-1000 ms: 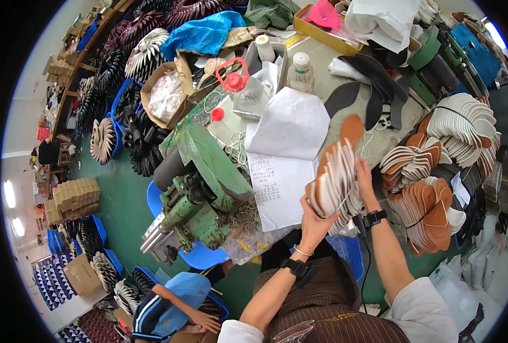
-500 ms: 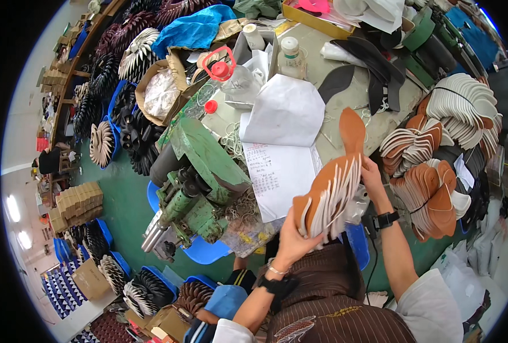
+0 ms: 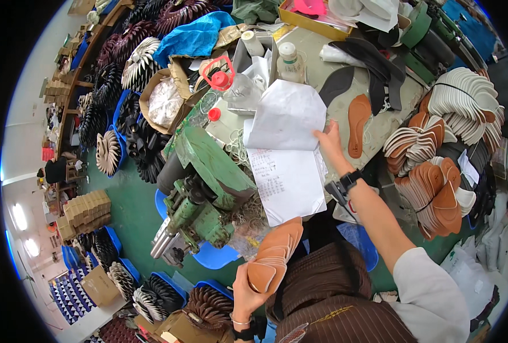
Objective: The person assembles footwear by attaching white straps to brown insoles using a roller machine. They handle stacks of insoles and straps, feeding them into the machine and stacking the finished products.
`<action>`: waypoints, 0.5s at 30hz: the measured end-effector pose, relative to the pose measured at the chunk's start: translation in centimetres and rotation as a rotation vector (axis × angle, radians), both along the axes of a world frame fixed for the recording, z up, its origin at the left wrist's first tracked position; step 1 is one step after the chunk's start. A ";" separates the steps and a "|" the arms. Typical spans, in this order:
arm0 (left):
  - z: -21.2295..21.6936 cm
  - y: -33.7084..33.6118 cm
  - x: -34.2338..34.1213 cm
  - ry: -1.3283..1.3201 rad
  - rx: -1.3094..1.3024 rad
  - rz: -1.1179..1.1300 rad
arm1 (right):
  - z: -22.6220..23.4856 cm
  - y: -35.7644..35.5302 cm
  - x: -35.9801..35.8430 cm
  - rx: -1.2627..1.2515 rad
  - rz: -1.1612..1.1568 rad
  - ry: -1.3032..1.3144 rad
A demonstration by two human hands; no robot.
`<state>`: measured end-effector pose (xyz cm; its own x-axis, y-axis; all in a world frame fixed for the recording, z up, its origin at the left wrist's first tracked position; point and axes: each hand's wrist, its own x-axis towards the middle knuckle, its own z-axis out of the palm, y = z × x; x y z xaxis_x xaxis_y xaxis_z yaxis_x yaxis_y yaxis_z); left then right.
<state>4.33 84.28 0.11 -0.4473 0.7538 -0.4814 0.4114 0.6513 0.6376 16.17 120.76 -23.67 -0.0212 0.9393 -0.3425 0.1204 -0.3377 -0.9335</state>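
My left hand, low in front of my apron, is closed around a stack of tan shoe insoles, fanned a little with their heel ends near my palm. My right hand is over the table at the edge of a pad of papers. Its thumb reaches left and touches the turned-up sheet, while the other fingers point away, apart from the thumb. One tan insole lies flat on the table just right of that hand. Handwriting covers part of the lower sheet.
A green machine stands left of the papers. Bundled insoles are piled at the right. Behind the papers are a plastic bottle, a jug with a red handle and dark insoles. Blue bins stand at the lower left.
My left hand has drawn the insole stack down and left toward my body. My right hand has let go of the stack and reached up to the papers. A single insole now lies on the table.
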 end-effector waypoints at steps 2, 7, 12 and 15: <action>0.3 -1.2 0.3 0.003 -0.014 0.033 | 0.6 0.5 -1.3 -0.215 -0.095 0.231; 1.0 -2.8 0.8 0.004 -0.084 0.091 | 1.4 -0.4 -0.7 -0.217 0.066 0.591; 0.2 -4.3 0.8 -0.052 -0.083 0.139 | 2.4 -5.4 4.5 0.368 0.964 0.009; 0.0 -4.2 1.0 -0.049 -0.080 0.131 | 2.3 -8.9 6.3 0.657 1.326 -0.385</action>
<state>5.29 80.10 0.15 -0.5140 0.6486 -0.5613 0.2888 0.7471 0.5988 22.47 111.83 -21.34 -0.9520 0.2985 -0.0676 0.2554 0.6531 -0.7129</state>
